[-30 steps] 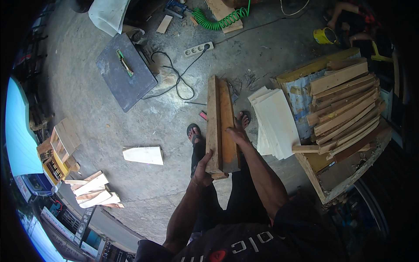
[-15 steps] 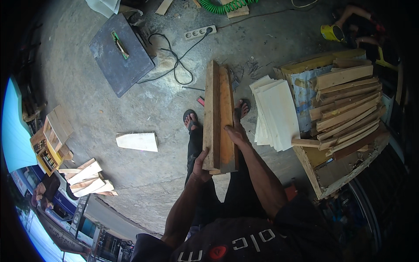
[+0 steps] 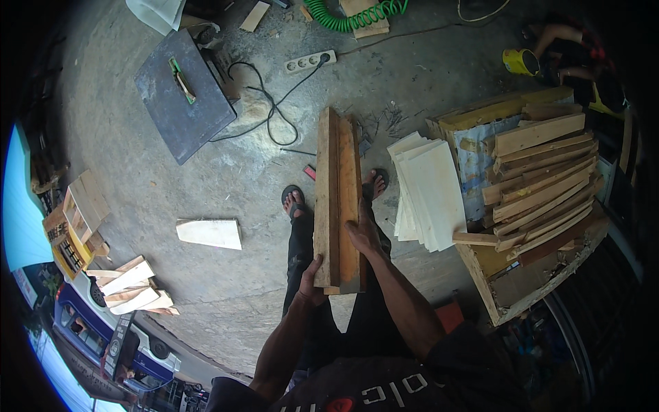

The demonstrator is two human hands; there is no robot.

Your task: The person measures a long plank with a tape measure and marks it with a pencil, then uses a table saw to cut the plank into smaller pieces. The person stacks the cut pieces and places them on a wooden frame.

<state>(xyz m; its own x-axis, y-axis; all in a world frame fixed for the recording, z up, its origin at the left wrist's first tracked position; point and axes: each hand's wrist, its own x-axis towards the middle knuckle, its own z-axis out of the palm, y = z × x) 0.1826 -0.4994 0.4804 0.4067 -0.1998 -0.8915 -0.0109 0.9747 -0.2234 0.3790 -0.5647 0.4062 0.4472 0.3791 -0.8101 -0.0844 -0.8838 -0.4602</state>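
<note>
Two long wooden planks [image 3: 328,206], pressed side by side, stand out lengthwise before my body, their near end over my legs. At least one more piece shows a little at the near end beneath them. My left hand [image 3: 313,283] grips the lower left edge, thumb up along the side and fingers hidden underneath. Farther along, my right hand [image 3: 364,235] clasps the right plank [image 3: 351,192], its thumb lying on the orange-brown face. Both hands are closed on the wood.
To the right, a wooden crate [image 3: 484,285] bears several stacked wood strips [image 3: 542,182], with thin pale sheets [image 3: 429,189] beside it. A dark board [image 3: 182,103], power strip [image 3: 309,62] and cord lie ahead. Pale offcuts [image 3: 134,288] lie left. Another person's arm [image 3: 559,34] shows far right.
The planks and both hands sit slightly lower in the picture, closer to my body. My grip stays about the same. The surrounding scene has shifted a little with my head.
</note>
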